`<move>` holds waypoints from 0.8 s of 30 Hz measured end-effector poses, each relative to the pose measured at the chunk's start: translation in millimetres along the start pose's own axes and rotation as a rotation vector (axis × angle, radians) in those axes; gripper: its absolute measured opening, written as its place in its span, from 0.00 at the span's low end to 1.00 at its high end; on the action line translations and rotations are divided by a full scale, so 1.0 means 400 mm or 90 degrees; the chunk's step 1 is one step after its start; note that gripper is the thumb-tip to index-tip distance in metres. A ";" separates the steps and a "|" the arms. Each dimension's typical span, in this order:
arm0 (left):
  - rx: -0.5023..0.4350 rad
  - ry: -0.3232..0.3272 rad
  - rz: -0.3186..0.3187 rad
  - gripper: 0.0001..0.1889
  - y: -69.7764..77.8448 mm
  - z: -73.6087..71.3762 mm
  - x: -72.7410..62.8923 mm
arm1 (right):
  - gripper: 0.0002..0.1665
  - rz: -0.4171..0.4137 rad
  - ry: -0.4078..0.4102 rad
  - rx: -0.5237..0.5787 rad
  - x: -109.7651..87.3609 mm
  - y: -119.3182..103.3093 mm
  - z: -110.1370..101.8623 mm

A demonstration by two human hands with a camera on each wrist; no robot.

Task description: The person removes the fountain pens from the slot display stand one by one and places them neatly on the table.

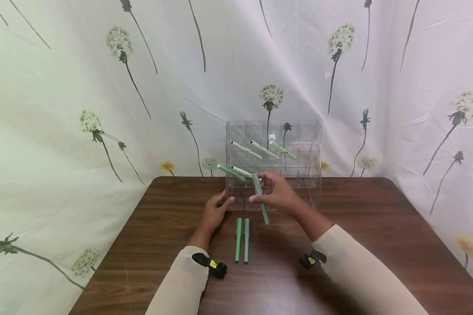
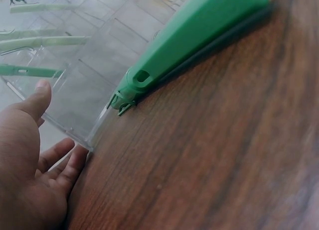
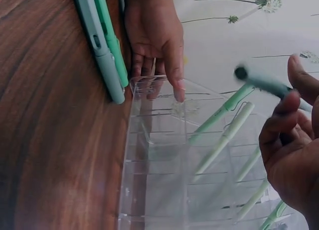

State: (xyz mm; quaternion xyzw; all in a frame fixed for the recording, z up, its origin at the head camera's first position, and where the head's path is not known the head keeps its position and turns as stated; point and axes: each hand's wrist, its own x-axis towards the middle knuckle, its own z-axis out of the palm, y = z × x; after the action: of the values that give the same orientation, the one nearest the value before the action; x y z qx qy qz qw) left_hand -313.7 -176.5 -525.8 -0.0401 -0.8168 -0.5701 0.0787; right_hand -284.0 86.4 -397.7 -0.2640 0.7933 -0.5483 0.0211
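A clear plastic organizer (image 1: 273, 177) with tiered compartments stands at the back of the table. My left hand (image 1: 216, 212) holds its lower left corner, thumb at the front edge and fingers by the side. In front of the organizer, my right hand (image 1: 277, 191) pinches a grey-teal pen (image 1: 259, 192) between thumb and fingers, the pen tilted. In the tier behind it lean a green pen (image 1: 230, 172) and a pale green pen (image 1: 241, 171). Higher up, three light green pens (image 1: 245, 149) lean in separate compartments. A green pen (image 1: 238, 240) and a grey-blue pen (image 1: 246, 240) lie side by side on the table.
The brown wooden table (image 1: 161, 245) ends against a white curtain (image 1: 169, 87) printed with dandelions. Black wrist cameras (image 1: 219, 270) are strapped over both cream sleeves (image 1: 181, 282).
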 end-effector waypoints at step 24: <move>-0.004 0.001 0.004 0.32 -0.008 0.006 0.006 | 0.50 0.096 -0.048 0.135 -0.053 0.079 0.042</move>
State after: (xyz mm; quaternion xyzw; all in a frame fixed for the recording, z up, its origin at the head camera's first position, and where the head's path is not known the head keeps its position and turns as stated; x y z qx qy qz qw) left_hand -316.7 -175.4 -529.0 -0.0422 -0.8149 -0.5723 0.0810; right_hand -272.8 89.6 -437.7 -0.2204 0.7473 -0.6153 0.1201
